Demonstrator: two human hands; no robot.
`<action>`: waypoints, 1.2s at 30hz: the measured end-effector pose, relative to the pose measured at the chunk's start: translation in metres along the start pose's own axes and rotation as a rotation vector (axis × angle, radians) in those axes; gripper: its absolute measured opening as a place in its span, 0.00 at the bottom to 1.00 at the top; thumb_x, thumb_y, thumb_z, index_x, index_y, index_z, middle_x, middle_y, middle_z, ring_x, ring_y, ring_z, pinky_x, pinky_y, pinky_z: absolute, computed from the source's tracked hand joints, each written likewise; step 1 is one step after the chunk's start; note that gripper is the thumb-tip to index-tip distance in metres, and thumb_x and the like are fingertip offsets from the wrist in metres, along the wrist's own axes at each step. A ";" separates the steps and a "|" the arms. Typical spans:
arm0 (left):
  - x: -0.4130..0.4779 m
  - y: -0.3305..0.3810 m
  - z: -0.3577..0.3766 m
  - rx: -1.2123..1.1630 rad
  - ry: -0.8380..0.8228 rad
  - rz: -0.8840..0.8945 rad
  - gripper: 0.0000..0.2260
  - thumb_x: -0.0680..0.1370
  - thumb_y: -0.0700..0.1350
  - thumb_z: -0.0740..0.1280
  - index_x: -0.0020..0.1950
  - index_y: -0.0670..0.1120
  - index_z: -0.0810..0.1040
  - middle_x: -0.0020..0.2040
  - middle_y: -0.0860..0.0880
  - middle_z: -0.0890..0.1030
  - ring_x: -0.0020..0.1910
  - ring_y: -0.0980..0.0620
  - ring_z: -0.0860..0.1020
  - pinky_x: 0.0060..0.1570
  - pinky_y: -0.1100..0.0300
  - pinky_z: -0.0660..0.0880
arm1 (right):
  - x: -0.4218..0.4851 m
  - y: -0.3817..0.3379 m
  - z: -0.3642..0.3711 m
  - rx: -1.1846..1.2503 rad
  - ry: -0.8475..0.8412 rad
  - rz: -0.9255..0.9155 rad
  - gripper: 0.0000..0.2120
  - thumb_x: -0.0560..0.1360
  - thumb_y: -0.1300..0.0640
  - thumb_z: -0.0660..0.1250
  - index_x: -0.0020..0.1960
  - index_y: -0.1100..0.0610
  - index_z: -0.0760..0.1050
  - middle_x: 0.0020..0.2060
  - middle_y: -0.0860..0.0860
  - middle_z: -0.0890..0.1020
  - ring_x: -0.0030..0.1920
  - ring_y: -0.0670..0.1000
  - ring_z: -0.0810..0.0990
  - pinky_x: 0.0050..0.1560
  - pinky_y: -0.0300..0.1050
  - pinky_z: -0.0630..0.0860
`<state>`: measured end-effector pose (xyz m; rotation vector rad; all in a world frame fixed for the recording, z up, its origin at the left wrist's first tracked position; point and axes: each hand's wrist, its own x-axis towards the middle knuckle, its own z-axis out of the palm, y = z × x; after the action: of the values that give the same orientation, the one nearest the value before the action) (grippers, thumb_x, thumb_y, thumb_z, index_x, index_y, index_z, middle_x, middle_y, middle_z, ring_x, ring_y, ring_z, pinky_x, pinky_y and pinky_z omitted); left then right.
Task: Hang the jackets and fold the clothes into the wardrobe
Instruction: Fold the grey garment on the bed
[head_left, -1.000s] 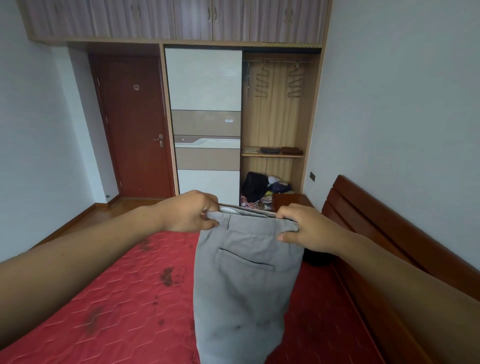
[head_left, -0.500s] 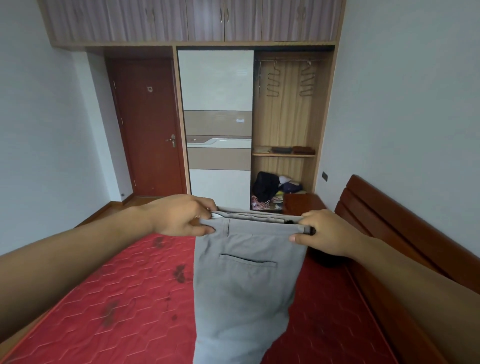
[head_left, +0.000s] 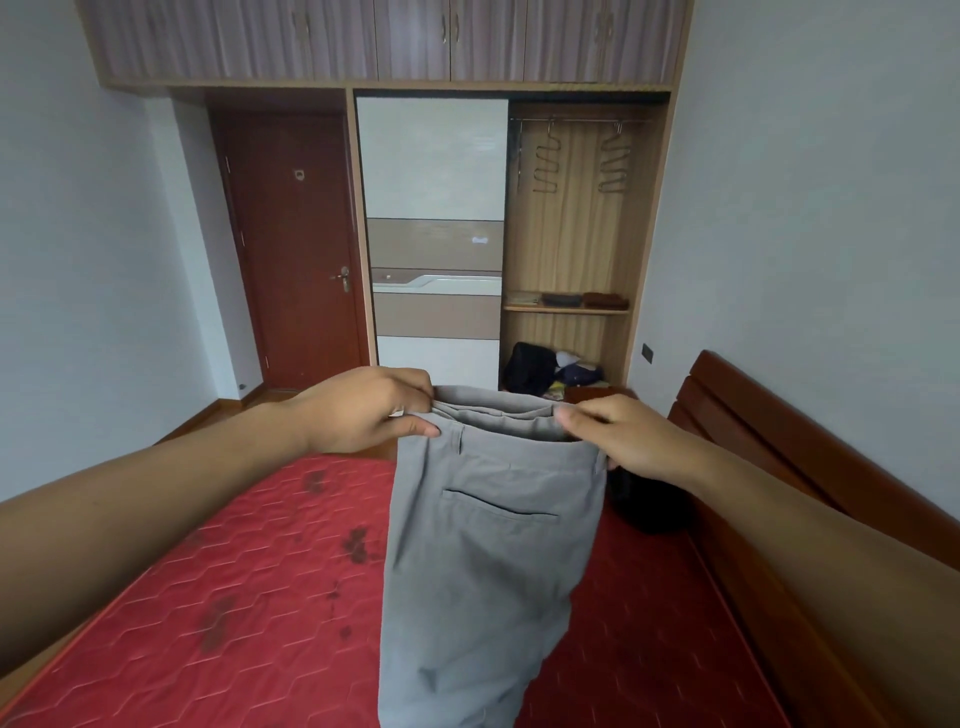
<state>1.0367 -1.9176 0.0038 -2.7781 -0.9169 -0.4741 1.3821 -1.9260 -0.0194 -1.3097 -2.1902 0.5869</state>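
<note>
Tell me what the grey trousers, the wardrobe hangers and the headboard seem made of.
The grey trousers: thin woven cloth, matte; it drapes and creases softly. The hangers: probably bare metal wire, thin zigzags with dull sheen. The headboard: reddish-brown wood or veneer, slightly glossy.

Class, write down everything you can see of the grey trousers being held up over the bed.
The grey trousers are plain, light grey, of a smooth woven-looking cloth. They hang upright from the waistband, legs together and lightly creased, over the red mattress; their lower ends run out of frame. The left hand pinches one end of the waistband, the right hand the other. A slit pocket faces the camera.
</note>
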 end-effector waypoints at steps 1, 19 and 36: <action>0.001 0.002 0.000 -0.004 -0.005 0.008 0.20 0.82 0.61 0.62 0.42 0.47 0.78 0.49 0.54 0.75 0.47 0.52 0.78 0.49 0.53 0.76 | 0.003 -0.002 0.003 -0.064 0.006 -0.038 0.21 0.78 0.35 0.65 0.44 0.52 0.83 0.38 0.45 0.83 0.43 0.41 0.81 0.43 0.44 0.76; -0.012 0.009 -0.002 -0.237 -0.126 -0.120 0.17 0.79 0.55 0.70 0.35 0.48 0.73 0.37 0.55 0.70 0.36 0.53 0.73 0.37 0.60 0.70 | 0.008 0.004 -0.007 -0.186 -0.073 -0.067 0.13 0.74 0.64 0.72 0.34 0.63 0.72 0.34 0.60 0.78 0.38 0.57 0.82 0.43 0.61 0.81; 0.023 0.003 -0.016 -0.517 0.318 -0.437 0.10 0.72 0.33 0.77 0.39 0.39 0.76 0.43 0.38 0.81 0.43 0.41 0.79 0.43 0.56 0.78 | 0.002 -0.015 -0.012 0.099 0.040 -0.104 0.23 0.76 0.74 0.56 0.51 0.49 0.80 0.51 0.39 0.82 0.55 0.34 0.78 0.55 0.33 0.72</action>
<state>1.0516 -1.9118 0.0265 -2.7674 -1.4929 -1.3473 1.3785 -1.9297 -0.0004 -1.1397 -2.1534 0.6149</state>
